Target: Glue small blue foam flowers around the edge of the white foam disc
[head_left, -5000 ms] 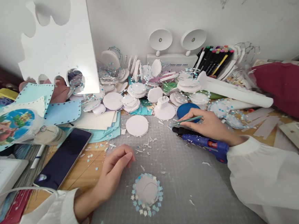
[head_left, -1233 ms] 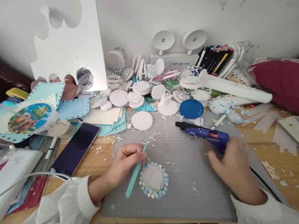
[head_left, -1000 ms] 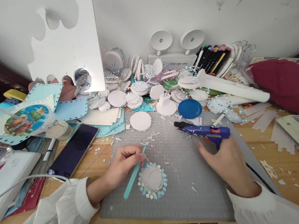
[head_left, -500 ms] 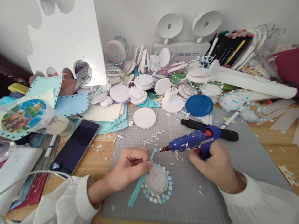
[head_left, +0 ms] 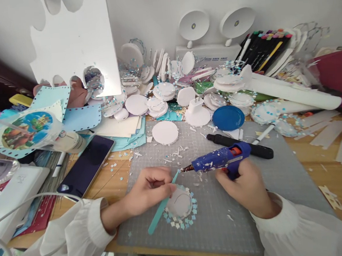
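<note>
Between the thumb and fingers of my left hand (head_left: 152,188) is a thin teal strip (head_left: 159,216), slanting from lower left to upper right. My right hand (head_left: 246,187) is wrapped round a blue glue gun (head_left: 216,158), whose nozzle points left and is at the strip's upper tip; whether they touch is too small to tell. Just below my left fingers, a round white disc (head_left: 179,203) ringed with small blue and cream flowers lies on the grey cutting mat (head_left: 214,231). The strip passes over its left edge.
White discs (head_left: 164,133), a blue round lid (head_left: 228,118) and a black pen-like tool (head_left: 240,146) lie beyond my hands. A phone (head_left: 86,166) and a plastic cup (head_left: 41,130) are at left. Paper scraps dot the mat. A white cable (head_left: 34,197) crosses near my left sleeve.
The glue gun has shifted slightly left, bringing its nozzle to the strip's tip. My left hand keeps its pinch on the strip, nearly unmoved.
</note>
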The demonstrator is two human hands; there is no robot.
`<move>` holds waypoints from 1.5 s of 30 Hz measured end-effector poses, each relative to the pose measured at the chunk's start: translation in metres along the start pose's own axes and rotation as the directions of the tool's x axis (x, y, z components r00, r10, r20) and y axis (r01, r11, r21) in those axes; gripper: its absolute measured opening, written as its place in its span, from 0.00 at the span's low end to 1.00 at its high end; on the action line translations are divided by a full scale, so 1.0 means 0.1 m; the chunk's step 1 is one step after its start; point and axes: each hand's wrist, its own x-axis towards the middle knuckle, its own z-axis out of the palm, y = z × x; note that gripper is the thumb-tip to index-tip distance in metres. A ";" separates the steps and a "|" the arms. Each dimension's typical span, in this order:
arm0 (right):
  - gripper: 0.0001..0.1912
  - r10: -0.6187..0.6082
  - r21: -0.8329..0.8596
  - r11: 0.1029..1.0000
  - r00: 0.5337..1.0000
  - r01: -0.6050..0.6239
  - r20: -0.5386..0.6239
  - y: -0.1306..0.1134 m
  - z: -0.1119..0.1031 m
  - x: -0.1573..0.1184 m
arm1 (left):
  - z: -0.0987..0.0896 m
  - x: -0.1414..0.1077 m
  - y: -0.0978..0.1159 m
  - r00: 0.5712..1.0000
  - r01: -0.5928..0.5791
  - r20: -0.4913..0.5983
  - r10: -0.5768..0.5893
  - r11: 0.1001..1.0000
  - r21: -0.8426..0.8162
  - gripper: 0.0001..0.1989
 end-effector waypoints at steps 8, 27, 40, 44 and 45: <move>0.09 0.045 0.009 0.999 0.999 -0.045 0.026 -0.02 -0.01 0.01 | 0.00 -0.01 0.00 1.000 0.026 -0.009 -0.025 0.999 0.036 0.22; 0.10 -0.064 -0.052 0.997 0.997 0.062 -0.038 0.01 -0.01 -0.01 | 0.00 0.00 0.00 1.000 0.028 -0.004 -0.027 0.998 0.055 0.21; 0.20 0.051 -0.315 0.949 0.995 -0.022 0.082 0.51 -0.37 -0.18 | -0.01 -0.01 -0.02 0.999 0.032 -0.022 -0.031 0.999 0.013 0.20; 0.29 0.043 -0.274 0.961 0.999 -0.040 0.007 0.40 -0.53 -0.14 | -0.02 -0.01 -0.01 1.000 0.025 -0.018 -0.025 1.000 0.007 0.16; 0.30 0.036 -0.259 0.965 0.998 -0.046 -0.044 0.33 -0.58 -0.12 | -0.02 -0.01 -0.01 0.999 0.029 -0.021 -0.029 1.000 0.008 0.16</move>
